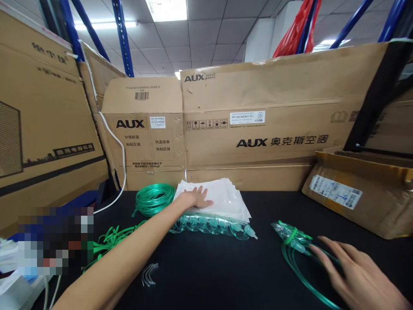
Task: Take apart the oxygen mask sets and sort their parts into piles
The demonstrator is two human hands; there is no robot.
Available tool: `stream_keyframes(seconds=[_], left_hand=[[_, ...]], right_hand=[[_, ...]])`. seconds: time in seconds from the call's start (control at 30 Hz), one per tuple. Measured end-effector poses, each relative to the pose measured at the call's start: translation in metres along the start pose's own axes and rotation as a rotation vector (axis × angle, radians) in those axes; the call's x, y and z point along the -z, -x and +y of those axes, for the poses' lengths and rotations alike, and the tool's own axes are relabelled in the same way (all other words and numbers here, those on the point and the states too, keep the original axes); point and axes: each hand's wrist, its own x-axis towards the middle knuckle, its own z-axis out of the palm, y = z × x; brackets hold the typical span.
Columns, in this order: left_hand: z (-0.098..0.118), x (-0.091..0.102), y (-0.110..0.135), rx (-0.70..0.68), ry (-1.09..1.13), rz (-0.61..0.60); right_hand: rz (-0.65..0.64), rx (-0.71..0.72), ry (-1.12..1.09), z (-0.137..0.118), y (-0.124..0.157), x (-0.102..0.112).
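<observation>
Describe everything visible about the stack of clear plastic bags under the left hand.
The stack of clear plastic bags lies flat on the black table, before the AUX cartons. The bags look thin, glossy, whitish, slightly fanned at the right corner. They rest on a row of green-tinted masks. The left hand lies palm down on their left part.

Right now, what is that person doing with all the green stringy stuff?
A person is working at a black table walled in by cardboard boxes. The left hand lies flat on a stack of clear plastic bags, which sits on a row of clear green masks. The right hand touches a loose mask with green tubing. A coil of green tubing lies beside the stack.
</observation>
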Motion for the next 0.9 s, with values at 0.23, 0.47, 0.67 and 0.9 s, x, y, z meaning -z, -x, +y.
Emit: stream_keyframes(seconds=[0.23,0.47,0.67,0.9], left_hand=[[0.027,0.009,0.007,-0.191,-0.018,0.047],[0.055,0.018,0.03,-0.282,0.025,0.26],[0.098,0.017,0.094,-0.445,0.129,0.398],[0.125,-0.039,0.159,-0.616,0.28,0.408]], right_hand=[[-0.152,0.016,0.1,-0.032,-0.003,-0.005],[-0.019,0.046,0.071,-0.018,0.003,-0.015],[-0.143,0.106,-0.119,-0.01,0.011,-0.001],[-0.207,0.251,-0.408,-0.033,0.027,0.02]])
